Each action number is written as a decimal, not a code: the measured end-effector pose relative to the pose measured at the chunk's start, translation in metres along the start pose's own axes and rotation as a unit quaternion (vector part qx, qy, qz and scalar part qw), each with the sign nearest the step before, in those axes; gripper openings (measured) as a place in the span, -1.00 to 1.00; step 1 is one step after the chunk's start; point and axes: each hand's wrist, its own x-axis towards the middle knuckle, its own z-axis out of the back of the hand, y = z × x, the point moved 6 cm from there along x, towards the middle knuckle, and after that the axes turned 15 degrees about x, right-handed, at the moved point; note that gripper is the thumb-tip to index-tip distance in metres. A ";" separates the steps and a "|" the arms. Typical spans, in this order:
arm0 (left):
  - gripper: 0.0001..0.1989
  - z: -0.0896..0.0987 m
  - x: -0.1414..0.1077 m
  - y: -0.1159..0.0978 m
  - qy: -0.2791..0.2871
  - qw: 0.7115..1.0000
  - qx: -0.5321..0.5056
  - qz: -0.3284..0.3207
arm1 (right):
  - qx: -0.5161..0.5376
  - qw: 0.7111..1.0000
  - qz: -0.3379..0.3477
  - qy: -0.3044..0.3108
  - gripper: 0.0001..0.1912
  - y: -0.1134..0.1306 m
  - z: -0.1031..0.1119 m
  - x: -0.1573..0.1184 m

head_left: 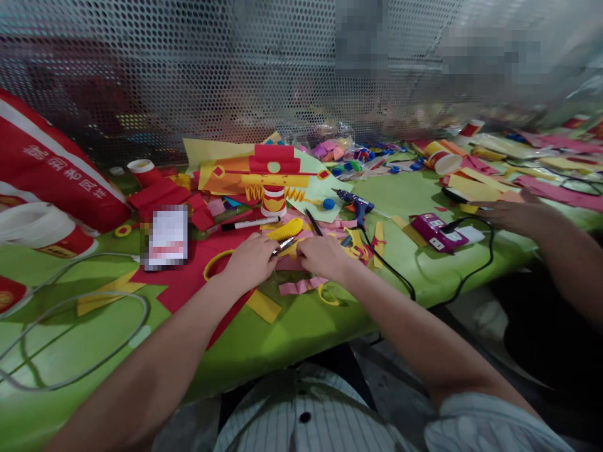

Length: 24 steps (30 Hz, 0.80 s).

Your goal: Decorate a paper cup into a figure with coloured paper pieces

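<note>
My left hand (249, 260) is closed low over red paper (193, 254) and paper scraps, its fingertips by a shiny metal piece (285, 245) whose kind I cannot make out. Just beyond lies a yellow ridged object (286, 229). My right hand (324, 256) faces it with curled fingers; what they hold is hidden. A dark stick-like thing (313, 222) sticks up behind its knuckles. Wavy pink paper strips (301, 287) lie below the hands. Behind them stands a paper-cup figure (274, 202) with a red paper hat (274, 161) and curled yellow strips. A yellow ring (215, 263) touches the red paper near my left wrist.
A blue glue gun (358, 206) and a purple power box (439, 233) with black cables lie to the right. Another person's hand (513, 216) reaches in there. At left are a phone (167, 237), a white cable (144, 307), paper cups (47, 229) and a red bag (56, 160).
</note>
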 end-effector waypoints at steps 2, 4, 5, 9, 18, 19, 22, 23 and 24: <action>-0.77 0.000 0.000 0.000 0.000 1.000 -0.003 0.000 | -0.003 1.000 0.012 -0.006 -0.65 -0.002 0.001 0.000; -0.78 -0.001 0.000 0.000 0.000 1.000 -0.004 -0.002 | -0.013 1.000 0.023 -0.009 -0.66 -0.002 0.001 0.000; -0.78 -0.001 0.000 0.000 0.000 1.000 -0.003 -0.003 | -0.020 0.999 0.028 -0.007 -0.66 -0.002 0.001 0.000; -0.78 -0.001 0.000 0.000 -0.006 1.000 0.004 -0.004 | -0.031 0.999 0.037 0.008 -0.67 0.002 -0.001 0.001; -0.77 0.002 -0.002 -0.003 -0.064 0.998 0.005 -0.013 | 0.007 0.999 0.044 0.026 -0.72 -0.002 0.003 0.004; -0.76 0.004 -0.003 -0.005 -0.081 0.996 0.000 -0.022 | 0.028 0.998 0.050 0.033 -0.74 -0.003 0.005 0.004; -0.75 0.010 -0.004 -0.011 -0.109 0.993 -0.015 -0.053 | 0.101 0.990 0.079 0.051 -0.80 0.000 0.014 0.003; -0.77 0.011 -0.004 -0.013 -0.105 0.992 -0.020 -0.059 | 0.124 0.987 0.087 0.054 -0.83 0.001 0.017 0.003; -0.80 0.011 -0.004 -0.013 -0.098 0.993 -0.030 -0.057 | 0.149 0.983 0.093 0.057 -0.86 0.002 0.019 0.003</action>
